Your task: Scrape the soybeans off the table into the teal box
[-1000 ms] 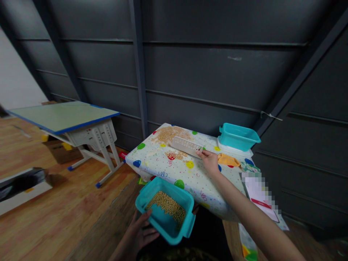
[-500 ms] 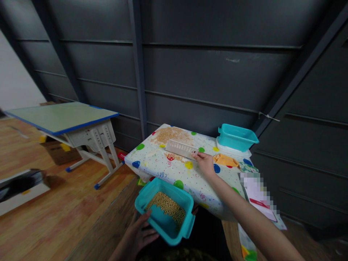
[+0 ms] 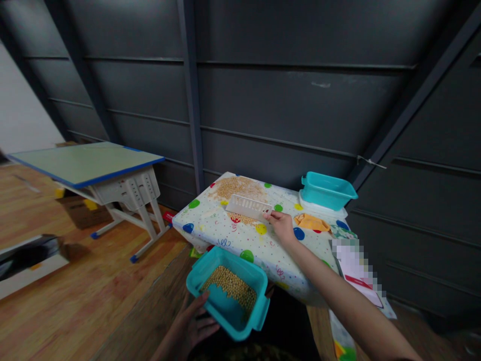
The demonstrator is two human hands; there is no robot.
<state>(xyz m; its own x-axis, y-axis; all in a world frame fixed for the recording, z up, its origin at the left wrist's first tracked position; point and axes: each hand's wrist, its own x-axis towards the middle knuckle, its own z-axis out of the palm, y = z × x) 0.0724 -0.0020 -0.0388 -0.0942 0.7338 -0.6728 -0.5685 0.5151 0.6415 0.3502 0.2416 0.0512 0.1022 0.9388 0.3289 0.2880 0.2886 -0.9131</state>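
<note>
My right hand (image 3: 281,224) pinches the right end of a long white slotted plastic piece (image 3: 246,209), its exact kind unclear. The piece leans over the table, between a pile of soybeans (image 3: 233,187) behind it and a smaller scatter of beans (image 3: 244,219) along its near edge. Below the table's front edge, my left hand (image 3: 195,321) grips the near left side of a turquoise plastic basin (image 3: 240,328), thumb at the rim and fingers against the outer wall. Soybeans (image 3: 235,285) cover part of the basin floor.
A balloon-patterned cloth covers the table (image 3: 210,228). At its right stand a second turquoise basin (image 3: 326,190), an orange cloth (image 3: 311,222) and a partly blurred sheet or device (image 3: 358,281). Left is a desk (image 3: 86,160); a dark panelled wall (image 3: 270,100) rises behind.
My right hand has shifted the white slotted piece slightly left and tilted it, uncovering more of the near beans. My left hand and the basin stay where they were.
</note>
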